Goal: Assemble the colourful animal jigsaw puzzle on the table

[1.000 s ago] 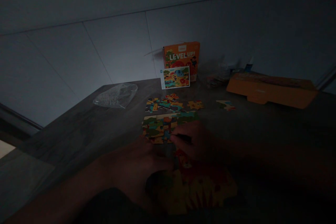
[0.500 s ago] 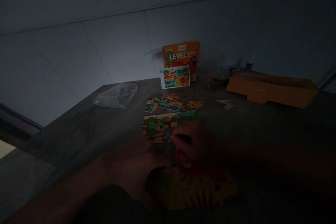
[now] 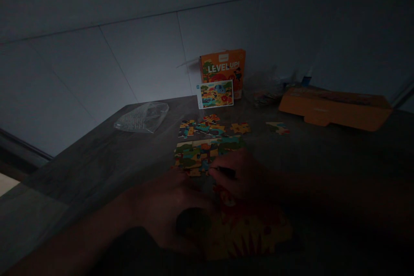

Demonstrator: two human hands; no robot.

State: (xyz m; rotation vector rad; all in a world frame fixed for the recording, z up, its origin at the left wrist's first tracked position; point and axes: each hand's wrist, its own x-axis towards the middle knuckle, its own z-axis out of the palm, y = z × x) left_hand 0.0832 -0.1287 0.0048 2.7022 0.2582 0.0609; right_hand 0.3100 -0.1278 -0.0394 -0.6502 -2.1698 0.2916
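Observation:
In dim light, a partly joined jigsaw puzzle (image 3: 194, 153) with green, yellow and blue animal scenery lies on the grey table. My left hand (image 3: 171, 200) rests at its near left edge, fingers apart and reaching forward. My right hand (image 3: 234, 168) is closed in a pinch, its fingertips on a blue and yellow puzzle piece (image 3: 205, 166) at the near edge. Closer to me lies another joined section (image 3: 255, 228) with a red animal and yellow ground, partly hidden by both hands. Loose puzzle pieces (image 3: 211, 128) lie beyond the puzzle.
An orange "LEVEL UP!" box (image 3: 223, 62) stands by the wall, with a picture card (image 3: 216, 95) leaning on it. A clear plastic bag (image 3: 142, 117) lies left. To the right are another bag (image 3: 263, 92), an open orange box (image 3: 336, 110) and a separate piece (image 3: 277, 128).
Both hands keep nearly the same places. The right fingertips and the near section shift very slightly left, and the view moves a little.

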